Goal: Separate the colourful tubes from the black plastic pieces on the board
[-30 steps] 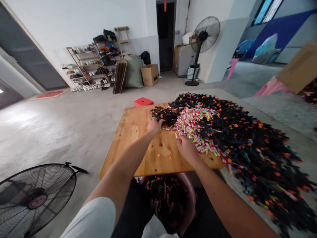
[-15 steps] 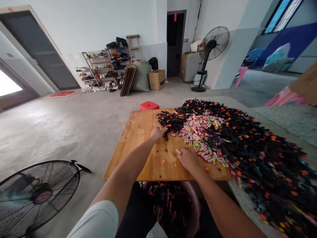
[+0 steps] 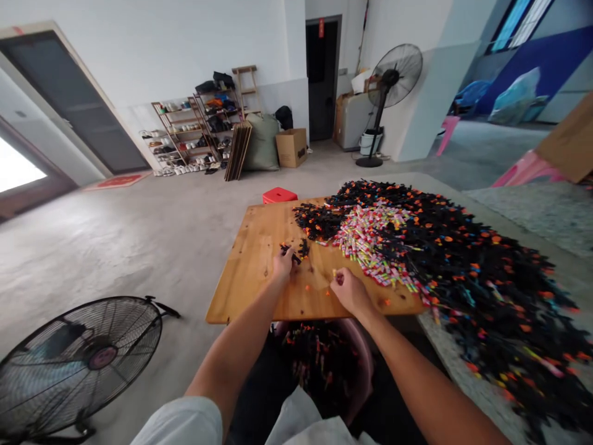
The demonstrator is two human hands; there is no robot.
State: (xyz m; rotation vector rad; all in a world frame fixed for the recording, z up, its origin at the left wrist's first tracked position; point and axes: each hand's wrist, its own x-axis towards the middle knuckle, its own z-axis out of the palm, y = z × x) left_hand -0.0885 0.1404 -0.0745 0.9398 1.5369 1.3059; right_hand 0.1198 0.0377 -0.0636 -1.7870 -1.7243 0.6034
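On the wooden table (image 3: 264, 228), my left hand (image 3: 282, 264) has its fingers closed on a small black plastic piece (image 3: 296, 258) with an orange spot, whose exact kind is too small to tell. Another black-and-orange piece (image 3: 304, 248) lies just beyond those fingers. To the right, my right hand (image 3: 348, 289) pinches a small light-coloured tube (image 3: 334, 272), mostly hidden by the fingers. Beyond it spreads a pile of pink, white and yellow small tubes (image 3: 365, 235). A big heap of black pieces (image 3: 454, 247) surrounds that pile, and a smaller cluster (image 3: 317, 221) sits at the table's far edge.
Below the table's near edge, a pink tub (image 3: 365, 364) between my legs holds black pieces and tubes. Loose orange bits (image 3: 307, 288) lie near my hands. A floor fan (image 3: 102, 358) stands at left, a red stool (image 3: 280, 195) behind the table, a pedestal fan (image 3: 390, 77) farther back.
My left hand has gone from the far cluster back toward me, now with a black piece in its fingers. My right hand drew a tube away from the pile and stays nearby.
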